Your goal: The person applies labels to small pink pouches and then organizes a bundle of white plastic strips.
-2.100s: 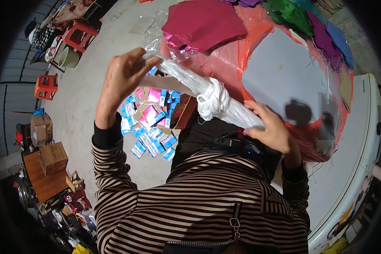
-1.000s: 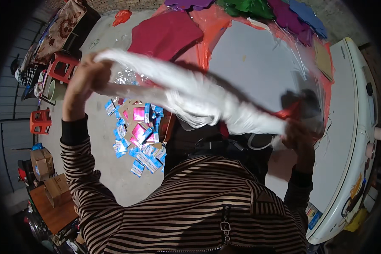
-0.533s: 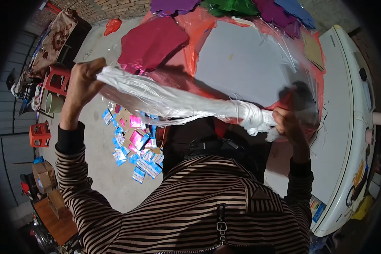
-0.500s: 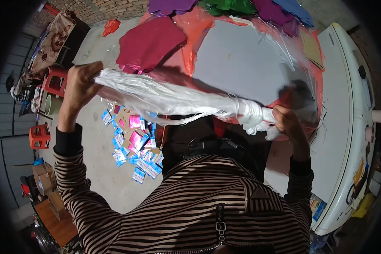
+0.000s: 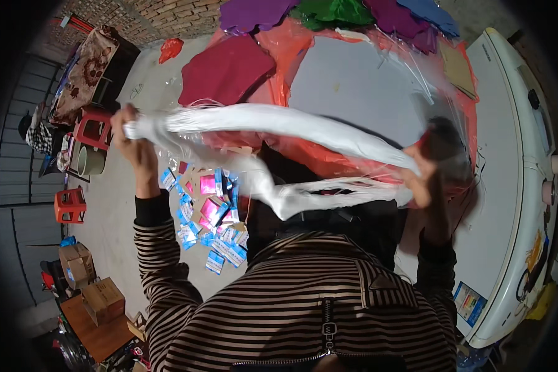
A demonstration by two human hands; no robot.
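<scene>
Between my hands stretches a hank of white thread (image 5: 260,118), its upper strand pulled nearly straight and its lower strand sagging in a loose bend. My left hand (image 5: 136,139) is closed round the bundled left end. At the other end my right hand (image 5: 420,177), somewhat blurred, grips the loop, with the strands passing into its fingers. Behind the hank lies a wide pale grey sheet (image 5: 353,80) on red plastic film (image 5: 282,46). A dark red piece of flat material (image 5: 226,71) lies to the left of that sheet.
Flattened blue, white and pink packets (image 5: 214,214) are heaped on the floor at left. A long white appliance (image 5: 505,186) stands along my right side. Red stools (image 5: 70,204) and cardboard boxes (image 5: 102,301) are at far left. Purple (image 5: 254,13) and green (image 5: 335,11) pieces lie at the back.
The hank was one gathered bundle with a wrapped right end; now it has opened into two strands, the lower one drooping. My left hand has moved slightly right and down.
</scene>
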